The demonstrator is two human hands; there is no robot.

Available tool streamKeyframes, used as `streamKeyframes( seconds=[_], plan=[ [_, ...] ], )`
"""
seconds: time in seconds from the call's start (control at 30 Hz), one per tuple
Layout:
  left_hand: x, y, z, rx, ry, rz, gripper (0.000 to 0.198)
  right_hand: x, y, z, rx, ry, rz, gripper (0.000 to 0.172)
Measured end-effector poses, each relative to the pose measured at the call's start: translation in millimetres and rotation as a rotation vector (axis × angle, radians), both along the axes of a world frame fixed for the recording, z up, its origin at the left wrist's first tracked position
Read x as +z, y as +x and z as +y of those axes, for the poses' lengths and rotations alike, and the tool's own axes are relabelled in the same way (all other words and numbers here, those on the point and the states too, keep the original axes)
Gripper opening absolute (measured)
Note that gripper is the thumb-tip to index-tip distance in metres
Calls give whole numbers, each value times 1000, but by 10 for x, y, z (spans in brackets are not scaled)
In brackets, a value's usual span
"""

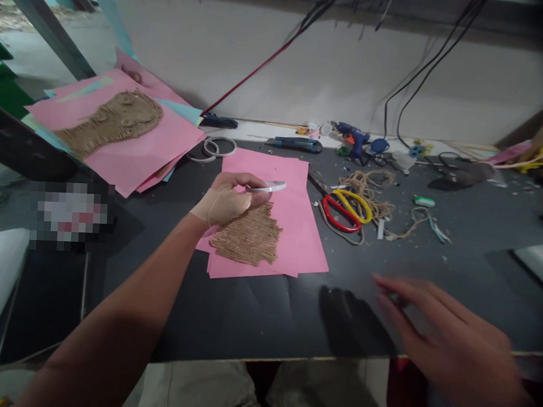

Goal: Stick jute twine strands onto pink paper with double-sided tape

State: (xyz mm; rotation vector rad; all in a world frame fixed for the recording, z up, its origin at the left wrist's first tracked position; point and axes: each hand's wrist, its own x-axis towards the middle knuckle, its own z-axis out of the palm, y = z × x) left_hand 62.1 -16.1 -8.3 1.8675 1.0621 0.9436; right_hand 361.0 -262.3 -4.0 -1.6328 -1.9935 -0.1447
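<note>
the person's left hand (pixel 226 204), its back wrapped in a beige fabric bandage, is clenched around a narrow, pale, translucent roll of tape (pixel 268 186), seen edge-on, with the fingers partly hiding it. the hand sits over a stack of pink paper sheets (pixel 297 228) near the middle of the dark grey table (pixel 266 323), just beside a fringed panel of tan jute twine (pixel 245 235) lying on the pink. the right hand (pixel 450 337) is released, its fingers spread above the near right of the table, blurred and holding nothing visible. farther right lie red-and-yellow-handled scissors (pixel 345 213) against a loose tangle of tan twine (pixel 366 192), with a blue glue gun (pixel 353 138) beyond. a pixelated patch (pixel 71 213) at the left hides whatever is there.
</note>
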Motion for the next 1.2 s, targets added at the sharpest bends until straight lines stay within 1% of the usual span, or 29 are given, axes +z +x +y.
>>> streamKeyframes(
  seconds=[0.03,0.1,0.17,0.23,0.27,0.33,0.37,0.43,0.53,0.63,0.7,0.77,0.87,0.93,1.03,1.1,1.2],
  plan=[
    [14,-5,-3,-9,5,9,18,104,-165,218,69,37,-30,22],
    [40,-9,-15,-19,-2,28,19,256,-432,652,187,81,-15,20],
    [62,-11,-28,-25,-18,48,21,309,-600,1080,285,124,17,18],
    [75,-15,-29,-35,-8,57,22,269,-691,1475,339,147,40,18],
    [76,-18,-23,-44,9,51,21,222,-718,1647,367,123,41,19],
    [68,-28,1,-74,41,28,21,98,-757,1908,387,60,89,20],
    [58,-34,16,-84,57,14,21,31,-775,1991,370,54,134,18],
    [31,-39,45,-89,90,-2,21,-92,-812,2062,324,68,215,13],
    [-18,-26,71,-63,180,-23,21,-204,-874,2009,275,109,328,8],
    [-71,10,85,-14,250,-52,20,-233,-938,1917,211,90,558,15],
    [-103,36,93,-3,222,-107,18,-238,-976,1880,195,37,738,22],
    [-128,57,98,-9,160,-218,23,-246,-1005,1864,213,-14,855,26],
    [-132,76,90,3,96,-317,32,-263,-1028,1854,233,-58,921,18],
    [-115,85,72,29,67,-288,29,-273,-1031,1848,241,-90,948,16],
    [-87,103,42,46,18,-232,22,-290,-1024,1841,236,-130,979,17],
    [-79,117,29,44,-6,-235,21,-301,-1018,1838,244,-145,985,17],
    [-80,128,19,46,-20,-259,21,-305,-1015,1833,293,-143,990,16]
  ],
)
